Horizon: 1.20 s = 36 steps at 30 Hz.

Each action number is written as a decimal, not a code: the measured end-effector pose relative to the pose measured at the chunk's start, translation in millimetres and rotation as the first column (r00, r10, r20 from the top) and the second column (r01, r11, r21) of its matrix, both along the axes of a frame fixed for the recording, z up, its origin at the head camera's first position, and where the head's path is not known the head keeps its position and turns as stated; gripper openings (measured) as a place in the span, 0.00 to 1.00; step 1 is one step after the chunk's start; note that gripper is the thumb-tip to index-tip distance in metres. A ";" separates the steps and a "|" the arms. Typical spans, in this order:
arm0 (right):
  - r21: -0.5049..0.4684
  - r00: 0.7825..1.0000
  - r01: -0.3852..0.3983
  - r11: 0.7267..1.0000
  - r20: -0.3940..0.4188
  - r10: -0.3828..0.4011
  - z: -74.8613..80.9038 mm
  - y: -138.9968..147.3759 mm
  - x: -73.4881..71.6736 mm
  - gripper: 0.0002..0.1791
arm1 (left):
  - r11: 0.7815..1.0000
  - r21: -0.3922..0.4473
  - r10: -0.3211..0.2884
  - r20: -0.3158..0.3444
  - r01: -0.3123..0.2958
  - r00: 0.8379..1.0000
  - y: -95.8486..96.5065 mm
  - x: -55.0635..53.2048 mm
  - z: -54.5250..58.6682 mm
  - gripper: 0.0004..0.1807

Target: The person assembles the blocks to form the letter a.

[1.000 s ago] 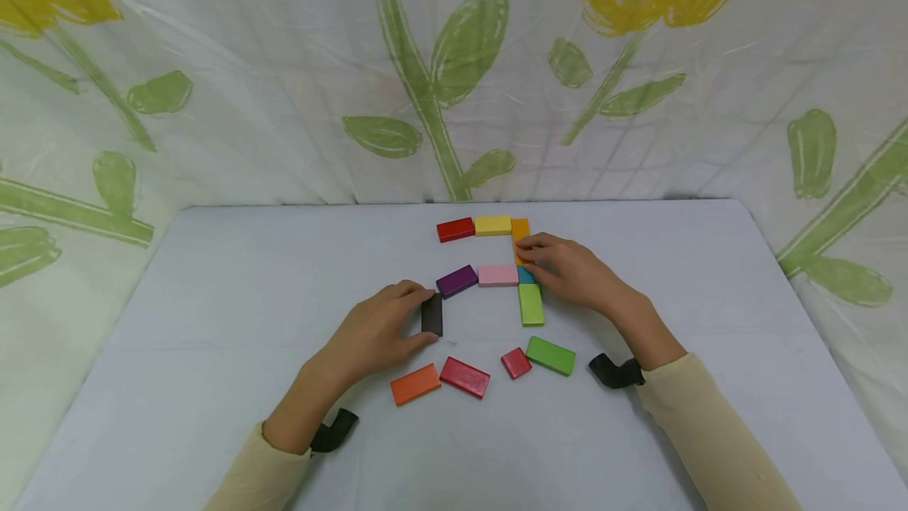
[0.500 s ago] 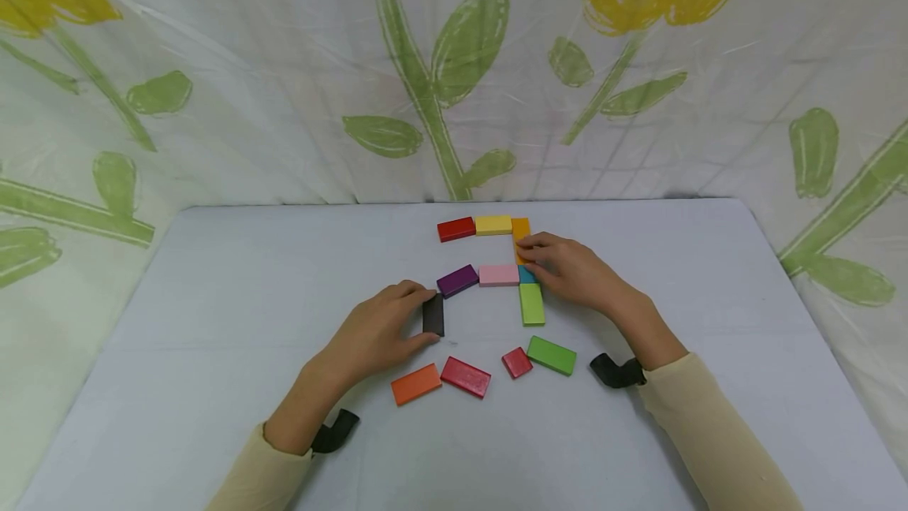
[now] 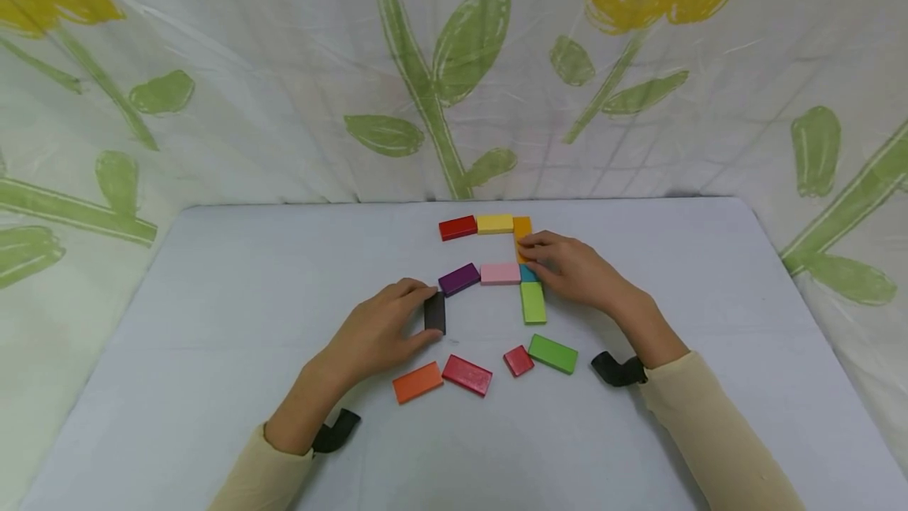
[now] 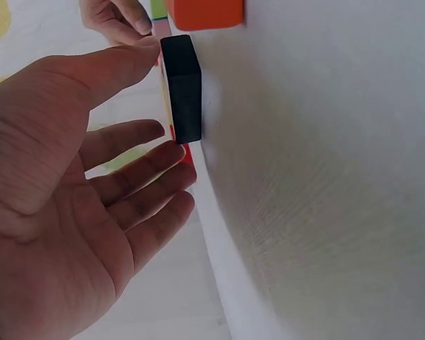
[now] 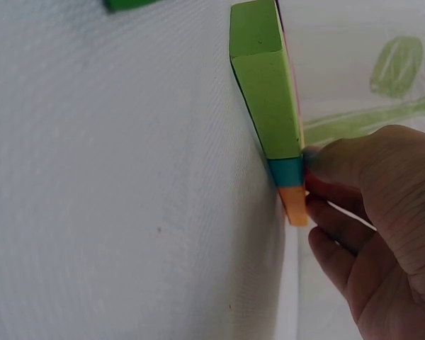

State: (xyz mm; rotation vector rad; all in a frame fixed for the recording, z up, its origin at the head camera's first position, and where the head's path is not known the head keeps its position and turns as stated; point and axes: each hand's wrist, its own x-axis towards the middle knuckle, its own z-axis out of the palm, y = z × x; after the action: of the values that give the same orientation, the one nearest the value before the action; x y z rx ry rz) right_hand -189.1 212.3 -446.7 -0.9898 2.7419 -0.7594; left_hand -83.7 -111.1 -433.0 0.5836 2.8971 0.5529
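My left hand (image 3: 386, 324) spans the black rectangular block (image 3: 435, 314), thumb at its near end and index finger at its far end. In the left wrist view the thumb tip meets the top of the black block (image 4: 183, 92), with the other fingers spread below. My right hand (image 3: 578, 270) rests over the orange-yellow block (image 3: 522, 225) and the small blue block (image 3: 528, 273). Its thumb touches the blue one, while its fingertips lie on the orange-yellow one. A lime block (image 3: 534, 304) adjoins the blue block; pink (image 3: 500, 274) and purple (image 3: 459, 279) blocks run left from it.
Red (image 3: 457, 228) and yellow (image 3: 494, 224) blocks lie at the back of the white table (image 3: 213, 290). Closer to the person are an orange block (image 3: 418, 382), a crimson block (image 3: 467, 375), a small red square block (image 3: 519, 361) and a green block (image 3: 553, 354).
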 end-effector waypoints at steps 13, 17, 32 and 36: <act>-0.007 1.000 0.000 1.000 0.010 0.000 2.6 -0.6 -0.6 0.20 | 0.998 0.057 -0.006 -0.074 0.010 0.997 0.4 17.5 10.8 0.33; -0.003 1.000 0.001 1.000 0.012 -0.001 2.5 -0.9 0.1 0.20 | 0.996 0.066 -0.053 -0.067 0.058 0.996 4.9 26.2 12.0 0.31; 0.006 1.000 -0.002 1.000 0.006 0.002 2.8 -1.9 1.2 0.20 | 0.998 0.042 -0.044 -0.131 0.050 0.990 1.4 52.2 7.5 0.27; 0.012 1.000 0.002 1.000 0.009 -0.002 3.8 -0.8 1.9 0.20 | 0.999 0.046 -0.001 -0.145 0.007 0.989 -2.5 61.5 4.5 0.26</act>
State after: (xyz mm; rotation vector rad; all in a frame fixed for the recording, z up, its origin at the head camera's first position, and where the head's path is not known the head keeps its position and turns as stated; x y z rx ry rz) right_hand -187.1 211.4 -442.9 -0.9785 2.7371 -0.7444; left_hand -22.2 -113.5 -428.5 0.6623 3.0253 0.6026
